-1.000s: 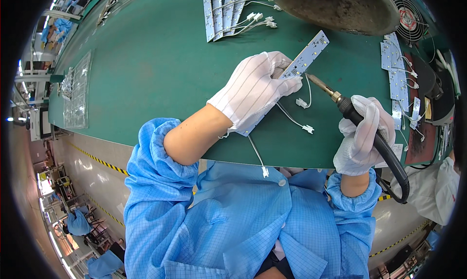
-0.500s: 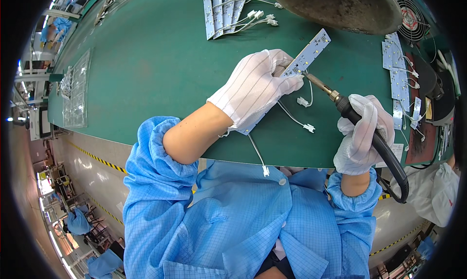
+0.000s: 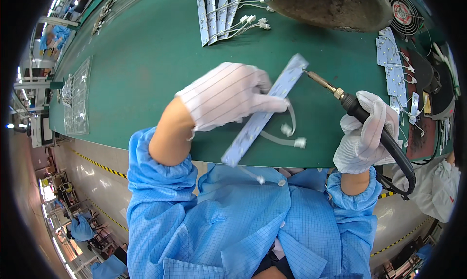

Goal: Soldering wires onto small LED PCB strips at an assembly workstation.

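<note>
My left hand (image 3: 228, 95), in a white striped glove, grips an LED strip board (image 3: 250, 128) between thumb and fingers. The board slants over the bench, its far end up to the right and slightly blurred. White wires with small connectors (image 3: 300, 142) dangle from it. In my right hand (image 3: 367, 133), also gloved, is a soldering iron (image 3: 351, 105) with a black handle and cord. Its tip points up and left, close to the board's far end; whether they touch I cannot tell.
Several wired LED boards (image 3: 214, 21) lie fanned at the back. A large dark lamp-like hood (image 3: 331, 7) hangs beside a round fan (image 3: 403, 14). More boards (image 3: 395, 77) lie at the right, near a dark stand (image 3: 428, 77). A clear plastic tray (image 3: 78, 101) sits far left.
My left hand has moved left and drawn the board down toward me, away from the iron's earlier contact area. More of the board's near end now shows. My right hand stays nearly in place.
</note>
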